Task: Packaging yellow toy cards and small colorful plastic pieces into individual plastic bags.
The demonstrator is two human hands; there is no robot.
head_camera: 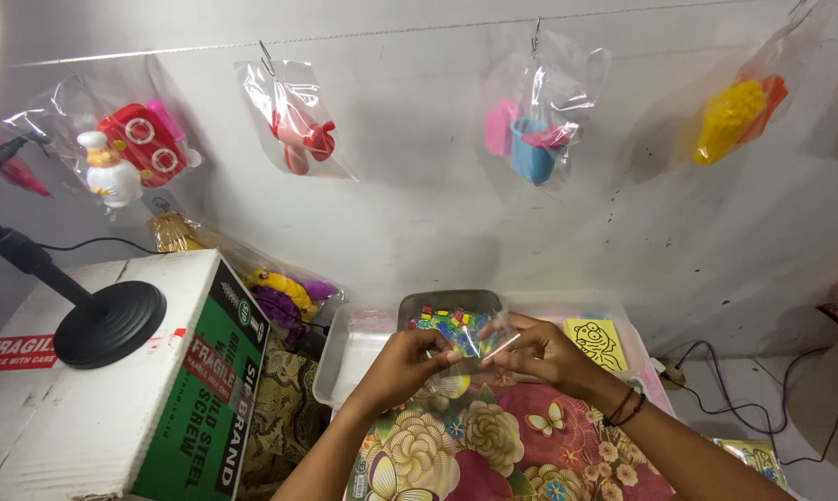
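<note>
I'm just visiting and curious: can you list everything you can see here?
small clear bag: one, with colourful bits, held between both hands
clear tray: one, behind the hands
yellow picture card: one, right of the hands
floral cloth: one, multicoloured, under the hands
cardboard box: one, white and green, left
black stand: one, on the box
hanging toy bags: four, clear, on a wire along the wall
left hand: fingers pinching the bag
right hand: fingers pinching the bag

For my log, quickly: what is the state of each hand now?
Left hand: closed, pinching the clear plastic bag.
Right hand: closed, pinching the same bag.
</note>
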